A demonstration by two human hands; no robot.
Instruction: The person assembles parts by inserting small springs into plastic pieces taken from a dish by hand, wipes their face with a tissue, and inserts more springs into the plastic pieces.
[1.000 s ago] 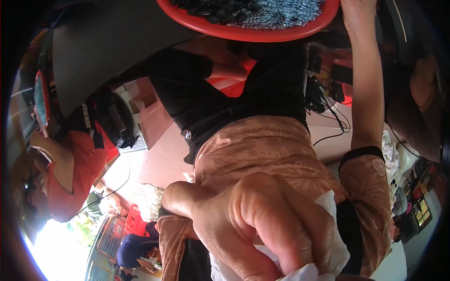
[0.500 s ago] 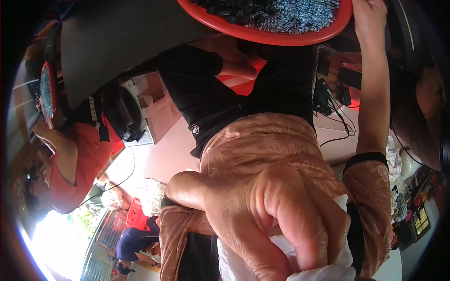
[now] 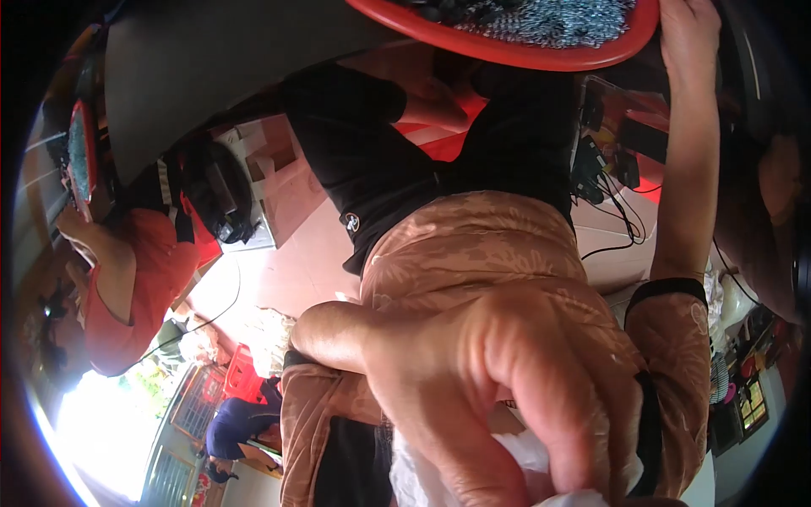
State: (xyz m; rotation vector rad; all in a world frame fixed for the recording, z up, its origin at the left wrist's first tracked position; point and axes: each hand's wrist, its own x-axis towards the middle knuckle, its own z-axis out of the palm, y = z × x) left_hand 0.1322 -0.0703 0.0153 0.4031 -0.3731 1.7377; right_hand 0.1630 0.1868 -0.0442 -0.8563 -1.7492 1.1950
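Note:
My left hand (image 3: 507, 380) is raised close to the camera. Its bent fingers close on a crumpled white tissue (image 3: 524, 452), partly hidden behind them and cut off by the bottom edge. At the upper right, my right hand (image 3: 691, 38) grips the rim of a red tray (image 3: 541, 61), its fingertips running out of the frame. Inside the tray lie many small shiny metal pieces (image 3: 557, 24), which look like springs, and small black parts (image 3: 435, 10) beside them.
A dark tabletop (image 3: 211, 72) spans the upper left. A person in an orange-red top (image 3: 144, 262) sits at the left near another red tray (image 3: 82, 160). Farther back, someone in dark blue (image 3: 236, 422) bends over. Black cables (image 3: 617, 203) hang by a clear box at the right.
The tray and my right hand sit slightly higher and farther right in view as the camera shifts. My left hand stays closed on the tissue.

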